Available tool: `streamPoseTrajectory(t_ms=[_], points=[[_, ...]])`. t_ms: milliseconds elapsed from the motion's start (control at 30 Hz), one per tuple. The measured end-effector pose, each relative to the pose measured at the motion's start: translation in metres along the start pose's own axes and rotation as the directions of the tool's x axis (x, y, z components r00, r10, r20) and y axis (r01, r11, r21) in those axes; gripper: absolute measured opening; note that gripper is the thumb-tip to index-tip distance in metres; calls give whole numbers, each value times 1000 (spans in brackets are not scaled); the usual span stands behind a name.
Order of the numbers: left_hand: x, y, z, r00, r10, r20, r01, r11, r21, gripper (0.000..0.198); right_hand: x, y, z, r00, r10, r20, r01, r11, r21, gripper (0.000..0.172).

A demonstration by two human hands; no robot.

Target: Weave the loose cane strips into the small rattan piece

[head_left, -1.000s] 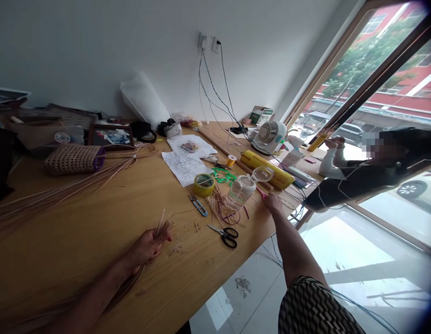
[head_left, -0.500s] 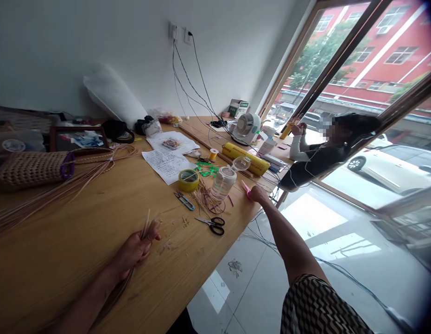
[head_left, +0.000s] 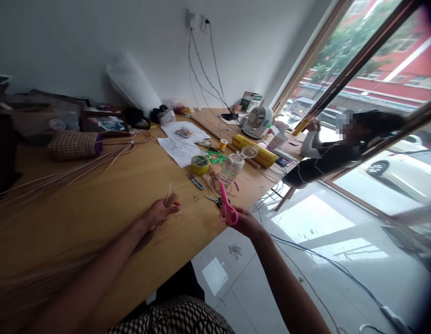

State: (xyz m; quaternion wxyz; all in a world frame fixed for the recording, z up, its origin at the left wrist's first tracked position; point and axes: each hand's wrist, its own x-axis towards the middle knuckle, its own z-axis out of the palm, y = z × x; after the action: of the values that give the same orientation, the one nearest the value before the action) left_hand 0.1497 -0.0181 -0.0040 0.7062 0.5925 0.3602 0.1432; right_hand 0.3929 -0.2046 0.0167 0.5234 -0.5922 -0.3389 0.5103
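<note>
Two hands: the person's left hand (head_left: 159, 213) and right hand (head_left: 242, 224), both held over the near edge of the table (head_left: 97, 204).

Left fingers (head_left: 165, 209): curled shut around one bundle of pale cane strands (head_left: 172, 200); the tips fan out past the fist, and the long ends trail toward the lower left, blurred and cut off by the frame.

Right fingers (head_left: 232, 221): closed on one pink looped tool (head_left: 226, 208), held upright; its lower part is partly hidden, so its exact kind is hard to make out.

Scissors: two pairs on the table; blue-handled snips (head_left: 195, 182) lie apart from the hands, and black-handled scissors (head_left: 215, 201) sit just behind the pink tool, partly hidden.

Beyond: one roll of yellow tape (head_left: 199, 165), one clear plastic jar (head_left: 232, 168), two paper sheets (head_left: 177, 151), and one woven basket (head_left: 73, 145) with a purple band.

Far end: one desk fan (head_left: 257, 122) on the table.

Nearby: one co-worker (head_left: 328, 155) sits by the window, hands raised, what they hold too small to tell.
</note>
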Motion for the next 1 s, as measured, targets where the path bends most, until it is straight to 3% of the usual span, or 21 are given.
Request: streamPoseTrajectory(t_ms=[67,133,200,300,700,833,1000], points=[[-5,4,5,1000,20,20,-19,1000,-4,61,4,6,45,984,20,176,-44,990,133,42],[-9,8,9,992,57,114,-48,996,-76,52,11,10,80,955,24,294,-98,966,238,36],[-13,10,11,982,84,171,-57,986,-156,46,19,13,105,939,32,343,-148,937,316,37],[-16,11,11,976,115,183,-69,968,-240,48,26,16,123,938,29,345,-166,913,373,41],[-16,13,7,976,132,175,-91,970,-226,45,27,28,138,967,-91,239,-23,901,433,38],[-9,9,-1,979,149,140,-108,958,-266,47,24,24,131,952,-57,302,-90,888,452,47],[-6,7,-5,972,154,176,-95,948,-303,48,23,22,122,900,-91,426,-125,883,453,56]])
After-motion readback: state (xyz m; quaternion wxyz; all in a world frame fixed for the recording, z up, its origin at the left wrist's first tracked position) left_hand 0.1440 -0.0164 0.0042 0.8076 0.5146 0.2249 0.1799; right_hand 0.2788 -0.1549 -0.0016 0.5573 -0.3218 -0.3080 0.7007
